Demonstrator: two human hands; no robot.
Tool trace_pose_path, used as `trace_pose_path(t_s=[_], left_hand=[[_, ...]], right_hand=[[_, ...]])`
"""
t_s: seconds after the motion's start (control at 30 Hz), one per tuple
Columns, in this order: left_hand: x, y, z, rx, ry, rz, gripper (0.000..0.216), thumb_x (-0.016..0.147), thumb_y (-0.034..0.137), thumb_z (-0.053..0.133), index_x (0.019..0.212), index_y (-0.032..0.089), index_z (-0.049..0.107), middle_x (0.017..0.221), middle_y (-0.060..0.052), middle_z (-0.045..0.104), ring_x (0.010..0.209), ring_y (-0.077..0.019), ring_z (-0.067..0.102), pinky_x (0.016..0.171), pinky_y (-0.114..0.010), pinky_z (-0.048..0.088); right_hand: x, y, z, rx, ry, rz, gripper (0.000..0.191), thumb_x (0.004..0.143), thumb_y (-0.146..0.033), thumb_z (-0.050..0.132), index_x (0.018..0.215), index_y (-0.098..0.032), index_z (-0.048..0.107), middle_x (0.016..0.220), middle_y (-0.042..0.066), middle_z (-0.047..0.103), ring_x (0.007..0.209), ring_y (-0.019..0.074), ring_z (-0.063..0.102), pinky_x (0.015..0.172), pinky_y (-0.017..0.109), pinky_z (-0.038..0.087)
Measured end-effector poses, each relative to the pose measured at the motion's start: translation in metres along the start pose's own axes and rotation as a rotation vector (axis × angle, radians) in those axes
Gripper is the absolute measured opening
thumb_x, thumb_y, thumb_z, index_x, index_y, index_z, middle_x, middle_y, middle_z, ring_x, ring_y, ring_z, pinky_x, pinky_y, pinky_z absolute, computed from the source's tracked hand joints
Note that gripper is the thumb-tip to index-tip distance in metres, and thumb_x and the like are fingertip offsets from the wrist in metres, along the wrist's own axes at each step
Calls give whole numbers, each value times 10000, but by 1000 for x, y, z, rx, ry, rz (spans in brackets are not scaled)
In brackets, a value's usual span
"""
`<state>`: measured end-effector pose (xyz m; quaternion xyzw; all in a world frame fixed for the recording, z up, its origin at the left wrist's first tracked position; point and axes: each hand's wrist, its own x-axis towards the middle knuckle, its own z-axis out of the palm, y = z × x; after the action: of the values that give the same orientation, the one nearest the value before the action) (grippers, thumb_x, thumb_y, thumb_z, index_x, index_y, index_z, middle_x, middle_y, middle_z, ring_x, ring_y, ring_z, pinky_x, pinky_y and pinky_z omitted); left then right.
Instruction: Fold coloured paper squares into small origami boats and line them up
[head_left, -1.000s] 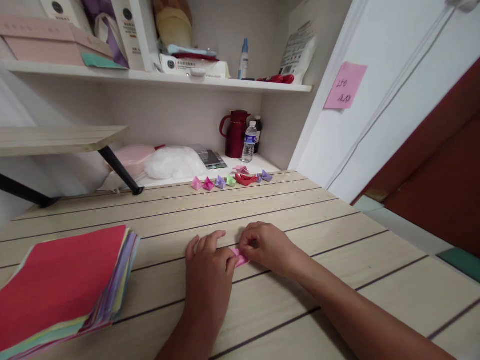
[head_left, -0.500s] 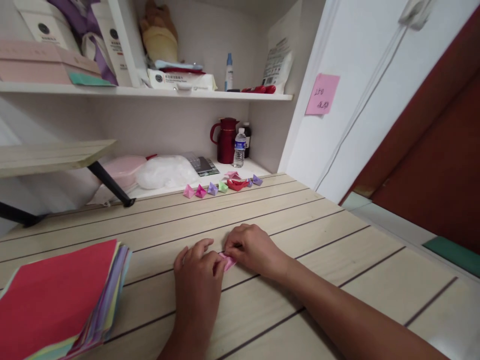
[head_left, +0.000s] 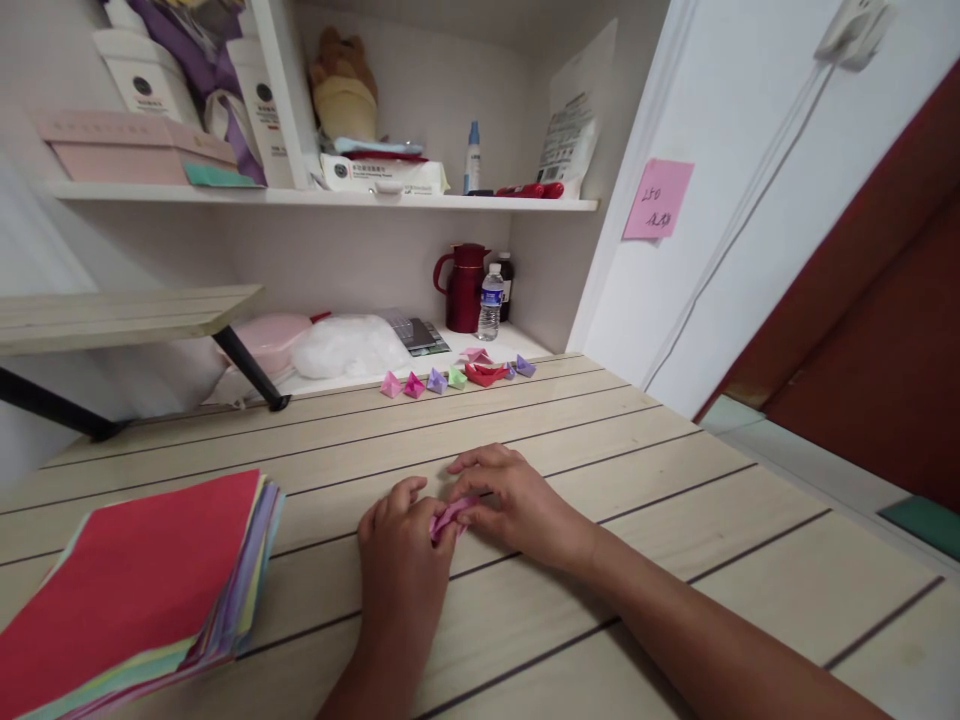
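Note:
A small folded piece of pink paper (head_left: pixel 451 512) is held between both hands just above the wooden table (head_left: pixel 600 660). My left hand (head_left: pixel 405 530) pinches its left end between thumb and fingers, the index finger raised and bent. From the right, my right hand (head_left: pixel 510 500) grips the other end with thumb and fingertips. Parts of the paper are hidden behind the fingers. Beyond the hands, along the table's back edge, stand several small folded paper boats, among them a red boat (head_left: pixel 485 374), a green one (head_left: pixel 457 377) and a magenta one (head_left: pixel 414 385).
A stack of coloured paper (head_left: pixel 150 570), red sheet on top, lies at the left. A small raised shelf (head_left: pixel 127 315) on black legs stands behind it. At the back are a dark red jug (head_left: pixel 465 290), a water bottle (head_left: pixel 490 305) and a white plastic bag (head_left: pixel 349 345).
The pink paper has tilted and shows as a narrow folded strip. My right hand's fingers have spread a little around its end. The view has shifted slightly left.

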<state>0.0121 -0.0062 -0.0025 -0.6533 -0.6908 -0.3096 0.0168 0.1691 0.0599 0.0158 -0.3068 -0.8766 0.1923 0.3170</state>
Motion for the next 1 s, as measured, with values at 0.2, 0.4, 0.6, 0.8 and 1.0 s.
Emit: trace_pose_path(t_s=[0.2,0.4,0.6,0.8,1.0], left_hand=[[-2,1,-1,3,-27,-27,116,793,172,668,849,221,756,1196,-125,694,1111,-309,655,951,-512,484],[-6,3,0,10,-49,-48,178,845,201,587,873,217,762,1244,-144,684,1120,-317,649,968,-534,472],[-8,-4,5,-1,-52,-82,197,825,254,597,957,229,741,1309,-148,658,1157,-333,637,957,-536,485],[-10,1,-1,-47,-95,-132,124,812,274,629,793,257,751,1363,-136,622,1244,-356,580,973,-576,463],[-2,6,-19,-243,-89,-216,169,820,298,589,768,245,741,1305,-120,646,1264,-331,554,1050,-570,413]], right_hand=[[0,3,3,-66,-1,18,149,814,-145,750,912,-257,744,1123,30,722,1091,213,623,1000,388,406],[1,4,3,-70,-5,-10,138,799,-98,742,789,-235,722,1109,24,726,1073,216,625,968,382,398],[0,3,1,-137,-9,-8,105,811,-142,749,783,-243,734,1135,32,718,1069,234,616,958,406,393],[-1,1,2,-151,-49,-26,128,813,-132,749,862,-250,745,1166,35,701,1096,235,597,976,416,391],[0,-2,1,-156,-85,-48,122,814,-126,740,831,-247,742,1196,33,694,1122,245,586,969,423,387]])
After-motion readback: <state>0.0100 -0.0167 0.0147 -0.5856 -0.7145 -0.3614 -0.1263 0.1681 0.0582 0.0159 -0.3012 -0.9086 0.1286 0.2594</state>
